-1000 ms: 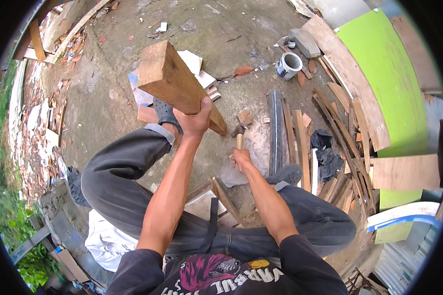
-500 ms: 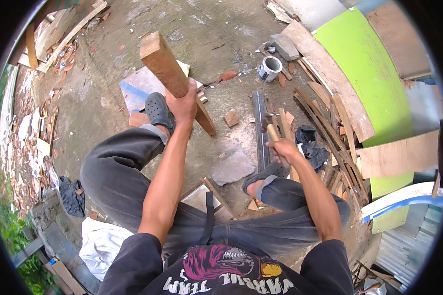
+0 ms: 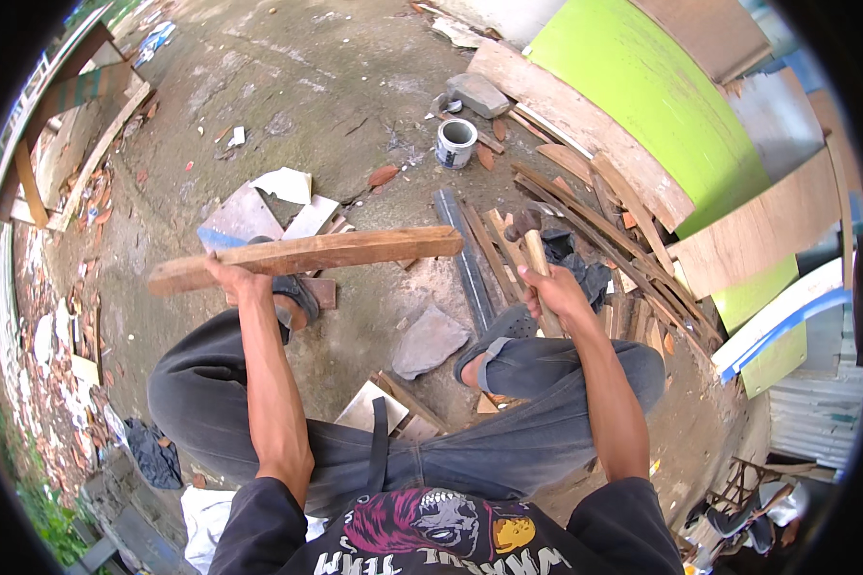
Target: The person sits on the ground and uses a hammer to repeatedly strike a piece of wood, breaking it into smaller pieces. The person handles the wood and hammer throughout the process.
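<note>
My left hand [image 3: 237, 279] is closed round a long squared wooden beam [image 3: 326, 251], near its left part. The beam lies nearly level across the view, above my left foot, its far end reaching right. In my right hand [image 3: 554, 289] is a hammer [image 3: 537, 251], gripped by its pale wooden handle with the dark head up. The hammer is apart from the beam. Below and between them a flat grey stone slab [image 3: 431, 342] rests on the ground by my right shoe [image 3: 508, 337]. A dark metal bar [image 3: 465, 254] lies just left of the hammer.
Wood strips and planks [image 3: 633, 251] are heaped at the right, with a black plastic bag [image 3: 577, 264] among them. Farther off stand a paint can [image 3: 456, 143] and a grey stone block [image 3: 478, 94]. A green panel [image 3: 652, 96] lies at the far right. Tile pieces [image 3: 244, 213] lie beyond my left foot.
The beam has swung from steeply upright to nearly level, and my left hand has moved left with it. The hammer is still in my right hand, now more upright. The view has shifted.
</note>
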A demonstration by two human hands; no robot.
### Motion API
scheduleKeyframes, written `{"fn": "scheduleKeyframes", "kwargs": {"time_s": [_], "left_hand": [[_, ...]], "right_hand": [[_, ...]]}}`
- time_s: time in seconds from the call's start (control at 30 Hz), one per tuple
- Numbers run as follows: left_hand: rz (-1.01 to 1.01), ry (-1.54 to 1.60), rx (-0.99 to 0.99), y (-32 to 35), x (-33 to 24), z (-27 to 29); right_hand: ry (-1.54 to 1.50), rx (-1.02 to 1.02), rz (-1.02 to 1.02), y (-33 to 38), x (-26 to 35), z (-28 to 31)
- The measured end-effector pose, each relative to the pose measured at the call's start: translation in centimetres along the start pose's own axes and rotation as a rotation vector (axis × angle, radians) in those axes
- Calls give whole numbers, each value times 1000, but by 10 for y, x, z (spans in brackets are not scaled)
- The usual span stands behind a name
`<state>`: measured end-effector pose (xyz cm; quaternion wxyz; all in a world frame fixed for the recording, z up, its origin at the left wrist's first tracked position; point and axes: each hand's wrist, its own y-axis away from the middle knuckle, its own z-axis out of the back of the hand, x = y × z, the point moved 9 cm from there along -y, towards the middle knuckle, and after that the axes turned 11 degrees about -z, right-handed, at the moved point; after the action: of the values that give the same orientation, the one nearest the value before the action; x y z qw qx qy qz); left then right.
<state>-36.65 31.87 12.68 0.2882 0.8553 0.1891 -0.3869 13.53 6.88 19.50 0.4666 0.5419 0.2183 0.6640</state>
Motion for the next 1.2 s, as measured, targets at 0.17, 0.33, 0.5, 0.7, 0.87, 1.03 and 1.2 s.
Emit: {"fn": "scheduleKeyframes", "kwargs": {"time_s": [0.17,0.33,0.5,0.7,0.87,1.03,1.2], "left_hand": [[101,9,-30,16,24,-2],[256,-36,-79,44,52,-6],[366,8,-65,48,99,18],[409,108,-149,90,142,64],[465,267,-46,100,148,64],[536,255,-21,122,155,64],[654,210,-61,155,190,92]], "right_hand": [[-333,-50,111,-10,24,1],[-419,-84,179,-17,47,8],[-526,-35,234,-39,60,2],[-577,-119,240,-51,57,20],[-641,-132,210,-61,51,20],[-673,-191,262,-52,63,36],[-705,-231,448,-30,99,53]]}}
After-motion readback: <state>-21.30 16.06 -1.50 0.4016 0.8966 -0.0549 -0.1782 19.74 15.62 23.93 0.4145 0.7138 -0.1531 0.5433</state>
